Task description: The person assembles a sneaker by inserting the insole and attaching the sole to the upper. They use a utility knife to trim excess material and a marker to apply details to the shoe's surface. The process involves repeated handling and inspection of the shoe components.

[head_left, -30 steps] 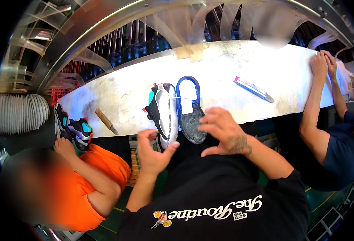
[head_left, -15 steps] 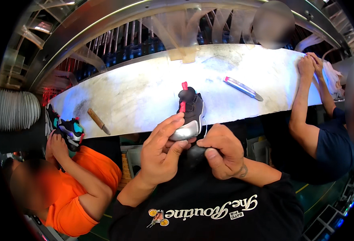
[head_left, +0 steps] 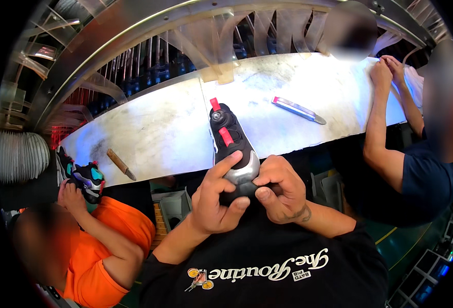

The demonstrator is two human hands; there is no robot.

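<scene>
Head view: the black-and-silver sneaker [head_left: 240, 145] points toe-first past the worktop's [head_left: 159, 123] near edge, probably so both thumbs can reach the toe. Left hand [head_left: 217, 197] is half curled, gripping the toe's left side; right hand [head_left: 283, 190] is mostly closed, pinching the black outsole [head_left: 245, 191] at front right.

Fingers [head_left: 225, 165] hide part of the black sneaker [head_left: 239, 147] near the front. The head [head_left: 44, 242] by the orange shirt [head_left: 129, 219] is all blurry.
</scene>
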